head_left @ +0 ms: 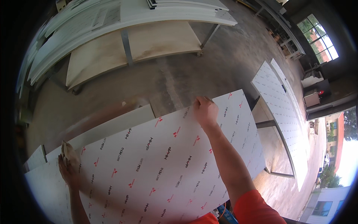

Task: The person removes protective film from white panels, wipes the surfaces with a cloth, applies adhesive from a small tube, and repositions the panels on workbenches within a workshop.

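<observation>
A large white panel (149,175) in printed film spreads in front of me, tilted, its far edge running up to the right. My right hand (206,111) is closed in a fist over that far edge, gripping the panel. At the panel's left part, my left hand (68,172) has its fingers bent against a crumpled beige cloth (71,154), which lies on the film near the far edge. Part of the left fingers is hidden by the cloth. Beyond the edge, another plain pale panel (115,121) shows from underneath.
A long table (126,48) with stacked white panels (171,13) stands across the far side. To the right, more film-covered panels (278,97) rest on a metal-legged table. Concrete floor (231,56) lies between them. A bright doorway opens at far right.
</observation>
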`<state>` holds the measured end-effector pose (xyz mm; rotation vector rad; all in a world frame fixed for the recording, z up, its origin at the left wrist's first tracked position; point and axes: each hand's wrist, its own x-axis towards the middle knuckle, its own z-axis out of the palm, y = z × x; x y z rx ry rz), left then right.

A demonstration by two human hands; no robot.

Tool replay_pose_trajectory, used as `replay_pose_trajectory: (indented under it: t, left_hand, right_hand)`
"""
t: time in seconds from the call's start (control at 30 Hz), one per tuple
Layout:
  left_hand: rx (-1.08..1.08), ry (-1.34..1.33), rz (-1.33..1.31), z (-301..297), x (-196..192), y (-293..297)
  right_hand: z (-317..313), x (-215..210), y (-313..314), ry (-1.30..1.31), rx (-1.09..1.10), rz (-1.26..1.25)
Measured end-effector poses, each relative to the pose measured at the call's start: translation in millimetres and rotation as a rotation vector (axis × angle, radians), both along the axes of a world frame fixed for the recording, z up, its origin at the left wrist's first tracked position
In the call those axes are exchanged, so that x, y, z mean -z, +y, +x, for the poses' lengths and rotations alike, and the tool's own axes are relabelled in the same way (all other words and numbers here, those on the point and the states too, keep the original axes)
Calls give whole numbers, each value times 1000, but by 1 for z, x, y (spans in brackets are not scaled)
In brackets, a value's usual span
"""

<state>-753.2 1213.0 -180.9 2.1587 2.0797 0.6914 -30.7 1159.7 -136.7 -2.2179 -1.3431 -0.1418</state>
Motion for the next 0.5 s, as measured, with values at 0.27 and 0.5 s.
replay_pose_trajectory:
  t: [0.27,0.5]
  left_hand:
    - [90,-189,-2,2,-1,0]
    - [10,343,-109,16,-21,-3]
  right_hand:
    - [268,-1,-51,-47,249,-21]
    - [302,-14,-102,126,390,-25]
